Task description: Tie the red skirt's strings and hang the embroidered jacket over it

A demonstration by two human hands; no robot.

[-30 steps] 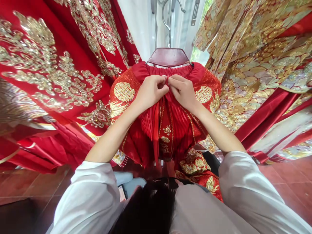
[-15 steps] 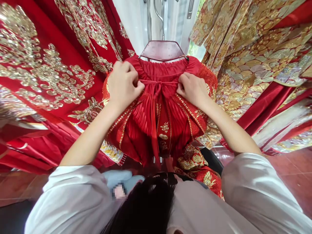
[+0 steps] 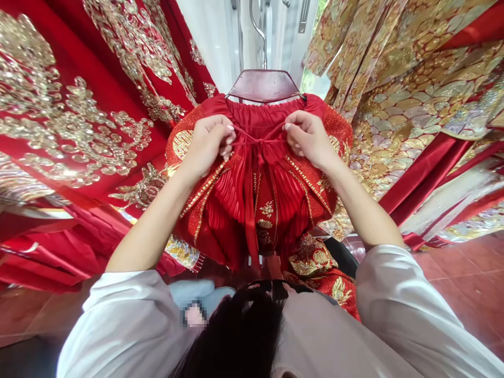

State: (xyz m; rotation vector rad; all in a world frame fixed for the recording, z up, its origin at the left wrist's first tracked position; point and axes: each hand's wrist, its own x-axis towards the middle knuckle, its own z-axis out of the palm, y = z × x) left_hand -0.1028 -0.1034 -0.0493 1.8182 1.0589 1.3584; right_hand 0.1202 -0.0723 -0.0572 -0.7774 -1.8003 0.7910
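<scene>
A red pleated skirt point(image 3: 230, 197) with gold embroidery and beaded edging hangs from a dark reddish hanger point(image 3: 264, 85) in front of me. A thin red cord point(image 3: 258, 140) is knotted at the front of its gathered waist, and long red ribbon tails drop from the knot. Between thumb and fingers, my left hand point(image 3: 208, 143) pinches the cord left of the knot. My right hand point(image 3: 309, 137) pinches it on the right, so both strands rise in a shallow V. The fingers are near the waist fabric; whether they also touch it I cannot tell.
Red cloth with gold sequins point(image 3: 114, 126) hangs close on the left. Gold scale-patterned garments point(image 3: 397, 105) hang on the right. Behind the hanger is a pale frame with metal rails. Red and gold fabric point(image 3: 318, 257) lies low, above a reddish tiled floor point(image 3: 460, 283).
Both hands have shifted from closed grips at the sides of the waist to fingertip pinches on the cord. The cord's strands now slope up from the knot, and the small hanging loop is gone.
</scene>
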